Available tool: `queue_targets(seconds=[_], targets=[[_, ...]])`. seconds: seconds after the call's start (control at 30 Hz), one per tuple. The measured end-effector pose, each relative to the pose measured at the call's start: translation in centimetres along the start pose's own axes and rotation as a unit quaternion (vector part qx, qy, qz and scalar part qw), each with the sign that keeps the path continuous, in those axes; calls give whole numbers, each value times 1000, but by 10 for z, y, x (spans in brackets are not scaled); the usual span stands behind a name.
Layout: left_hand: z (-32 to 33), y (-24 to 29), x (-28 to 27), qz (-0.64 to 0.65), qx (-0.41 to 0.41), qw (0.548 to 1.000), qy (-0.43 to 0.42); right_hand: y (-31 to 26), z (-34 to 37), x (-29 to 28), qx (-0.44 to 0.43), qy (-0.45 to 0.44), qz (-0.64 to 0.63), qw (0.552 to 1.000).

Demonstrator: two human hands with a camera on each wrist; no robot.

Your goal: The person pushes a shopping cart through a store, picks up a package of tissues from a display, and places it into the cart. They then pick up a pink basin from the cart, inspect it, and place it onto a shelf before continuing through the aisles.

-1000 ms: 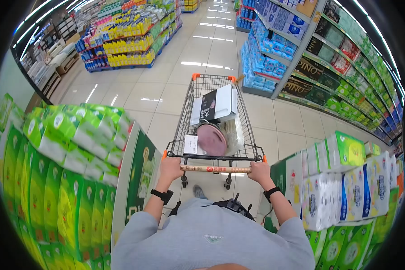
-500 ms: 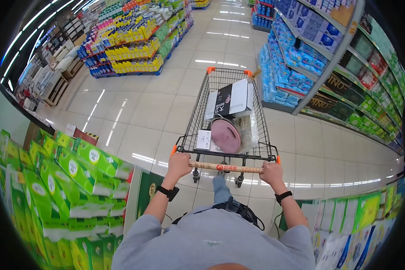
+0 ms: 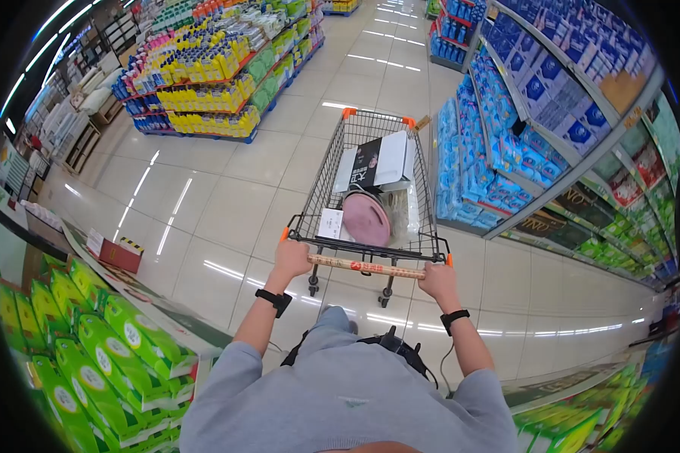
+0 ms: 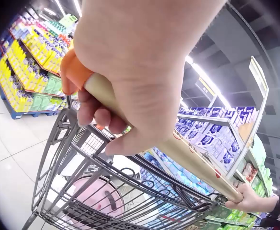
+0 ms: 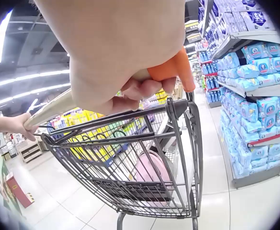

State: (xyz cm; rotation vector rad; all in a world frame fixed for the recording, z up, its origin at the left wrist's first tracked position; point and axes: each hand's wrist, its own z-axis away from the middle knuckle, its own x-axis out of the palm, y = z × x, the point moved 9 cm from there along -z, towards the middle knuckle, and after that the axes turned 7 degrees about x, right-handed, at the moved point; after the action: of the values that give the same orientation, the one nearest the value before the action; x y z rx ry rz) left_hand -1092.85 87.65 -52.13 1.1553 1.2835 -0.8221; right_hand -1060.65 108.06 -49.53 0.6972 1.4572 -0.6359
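Observation:
The left hand (image 3: 291, 258) grips the left end of the cart's handle bar (image 3: 366, 266); in the left wrist view its fingers (image 4: 101, 115) curl under the bar beside an orange end piece. At the bar's right end the right hand (image 3: 438, 283) holds on, fingers (image 5: 140, 93) wrapped round it. The wire cart (image 3: 321, 177) carries a white box with a black band (image 3: 391, 160), a round pink item (image 3: 366, 219), a white card (image 3: 329, 224) and something in clear wrapping (image 3: 402, 215).
A stack of yellow and blue bottles (image 3: 215, 98) stands ahead on the left. Shelves of blue packs (image 3: 499, 166) rise close on the cart's right. Green packages (image 3: 121, 347) lie at the near left, others (image 3: 574, 415) at the near right. A red box (image 3: 119, 255) stands left.
The cart and both hands have moved forward along the aisle, the green stacks dropping back on both sides. The shelves on the right appear nearer. Both hands have kept their grip on the bar.

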Motion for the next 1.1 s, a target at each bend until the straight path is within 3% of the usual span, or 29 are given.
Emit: queue_targets(seconds=[0.4, 0.63, 0.83, 1.1], targets=[[-291, -82, -7, 0, 21, 1000, 16, 50, -300, 0, 3, 46, 23, 999], [-458, -129, 12, 13, 26, 999, -24, 80, -469, 0, 16, 25, 20, 999], [-603, -169, 3, 16, 42, 999, 27, 102, -619, -2, 19, 52, 16, 998], [-796, -226, 16, 13, 35, 999, 19, 128, -821, -11, 8, 47, -4, 999]])
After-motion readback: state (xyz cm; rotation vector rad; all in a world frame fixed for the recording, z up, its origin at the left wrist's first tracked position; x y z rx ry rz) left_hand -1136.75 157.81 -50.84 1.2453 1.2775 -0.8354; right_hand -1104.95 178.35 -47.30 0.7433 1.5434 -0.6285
